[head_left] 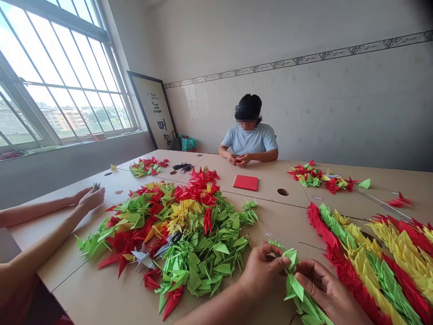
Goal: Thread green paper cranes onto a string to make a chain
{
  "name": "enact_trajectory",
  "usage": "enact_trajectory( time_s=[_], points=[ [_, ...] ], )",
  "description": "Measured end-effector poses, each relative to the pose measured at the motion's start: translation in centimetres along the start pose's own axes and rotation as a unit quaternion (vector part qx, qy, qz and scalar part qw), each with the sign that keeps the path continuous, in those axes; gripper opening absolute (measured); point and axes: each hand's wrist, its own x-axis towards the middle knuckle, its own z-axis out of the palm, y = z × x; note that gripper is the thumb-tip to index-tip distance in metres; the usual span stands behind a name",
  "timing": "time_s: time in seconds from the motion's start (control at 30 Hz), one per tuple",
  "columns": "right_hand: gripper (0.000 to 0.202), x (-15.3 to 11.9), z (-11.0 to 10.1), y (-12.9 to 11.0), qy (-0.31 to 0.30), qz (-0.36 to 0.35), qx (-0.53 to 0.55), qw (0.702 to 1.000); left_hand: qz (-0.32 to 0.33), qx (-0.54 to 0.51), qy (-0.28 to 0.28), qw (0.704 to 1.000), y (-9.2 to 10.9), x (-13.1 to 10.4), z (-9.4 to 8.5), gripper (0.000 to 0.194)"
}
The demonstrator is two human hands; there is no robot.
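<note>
Green paper strand (306,300), a line of pointed folded pieces nested one over another, runs from between the person's two hands down to the bottom edge of the view, above the near side of the tabletop (111,300). The left hand (260,266) pinches its upper end between thumb and forefinger, the other fingers curled in, probably to steady the small folds without crushing them. The right hand (329,291) is half curled, thumb and fingertips close against the strand's other side (whether they grip a piece or merely rest there, I cannot tell).

Just left of the hands spreads a heap of loose-looking folded pieces (209,257), green nearest, with red, yellow and a few grey ones; that side seems chosen for easy reach. To the right, red, green and yellow strands (363,266) lie side by side, presumably so they do not tangle. A thin rod (313,246) points towards them. Across the tabletop sits a co-worker (252,140), hands together, behind a red paper stack (246,182).
</note>
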Motion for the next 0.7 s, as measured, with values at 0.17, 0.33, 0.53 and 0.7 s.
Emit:
enact_trajectory(
  time_s=[0.17,0.33,0.53,0.7],
  points=[
    [0.034,-0.5,0.4,-0.5,-0.018,0.032,0.016,0.999,-0.005,-0.008,-0.003,1.000,0.0,0.0,-0.1,0.047],
    [0.041,-1.5,0.4,-2.2,0.022,0.074,0.014,0.997,-0.012,-0.005,0.009,1.000,-0.2,0.1,-0.3,0.047],
    [0.039,-1.9,-0.2,-2.9,0.003,0.093,0.062,0.994,-0.003,-0.005,0.051,0.999,0.1,0.3,-0.5,0.051],
    [0.031,-1.7,-0.1,-2.2,-0.025,0.083,0.076,0.993,0.008,0.011,0.044,0.999,0.3,0.2,-0.5,0.050]
  ],
)
